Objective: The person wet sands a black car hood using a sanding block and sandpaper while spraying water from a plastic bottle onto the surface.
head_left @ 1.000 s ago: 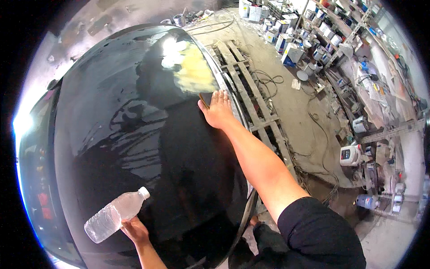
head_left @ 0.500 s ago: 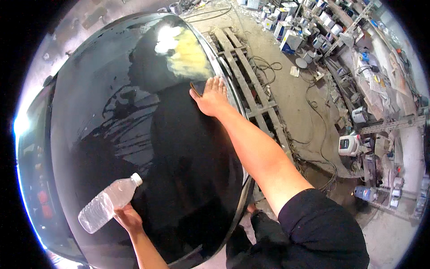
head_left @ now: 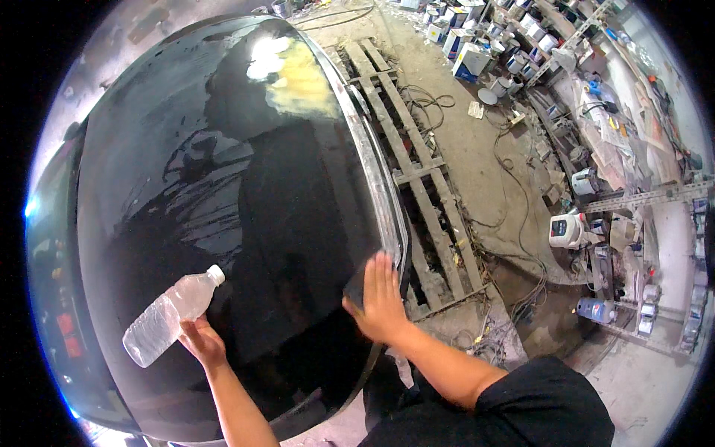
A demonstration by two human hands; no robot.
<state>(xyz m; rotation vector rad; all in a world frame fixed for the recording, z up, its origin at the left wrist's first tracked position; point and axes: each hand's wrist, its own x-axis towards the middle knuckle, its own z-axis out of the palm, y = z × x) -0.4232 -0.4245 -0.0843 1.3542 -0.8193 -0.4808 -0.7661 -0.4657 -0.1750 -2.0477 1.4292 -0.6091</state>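
Observation:
A clear plastic bottle (head_left: 167, 316) with a white cap lies slantwise in my left hand (head_left: 202, 340), its cap end toward the upper right. My fingers wrap its lower side, above the black car panel (head_left: 290, 216). Near the panel's right edge my right hand (head_left: 382, 298) lies flat, fingers together and pointing away. Between its thumb and forefinger shows a dark piece of sandpaper (head_left: 357, 286), mostly hidden under the palm. Wet streaks (head_left: 201, 179) mark the panel's middle. A yellow and white bare patch (head_left: 302, 82) sits at its far right corner.
Right of the car a wooden pallet (head_left: 417, 171) lies on the dirty floor, with loose cables (head_left: 514, 171) beyond it. Paint cans (head_left: 471, 59) crowd the far right. A white jug (head_left: 567, 231) and a blue container (head_left: 596, 310) stand along the right side.
My right hand has slid back toward me along the panel's right edge, away from the yellow patch. The bottle in my left hand has shifted slightly up and left in view.

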